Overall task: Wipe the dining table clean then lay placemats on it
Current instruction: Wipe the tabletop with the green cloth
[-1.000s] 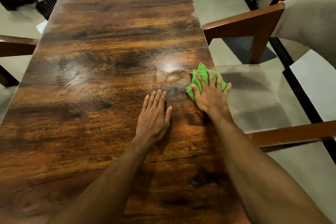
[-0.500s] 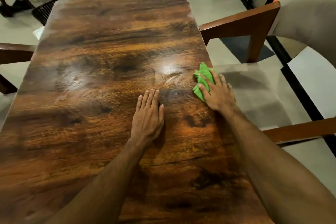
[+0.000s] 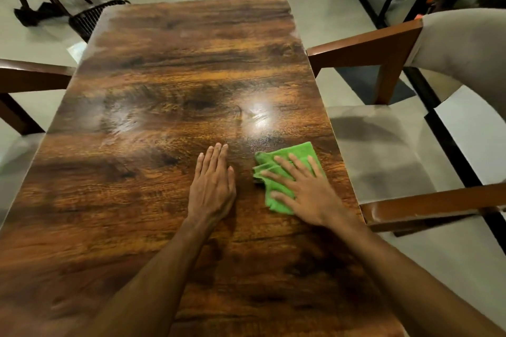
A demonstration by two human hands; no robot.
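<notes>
Fingers (image 3: 294,165) of the right hand (image 3: 306,194) lay spread flat on the green cloth (image 3: 284,172), which had slid from the bench (image 3: 164,90) edge toward the flat left hand (image 3: 212,186). Armchair (image 3: 397,145) stood beside the bench.

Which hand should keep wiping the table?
The right hand. It already lies flat on the green cloth, fingers spread, near the table's right edge. The left hand rests bare on the wood beside it, touching no cloth, so it would probably just steady the person.
</notes>
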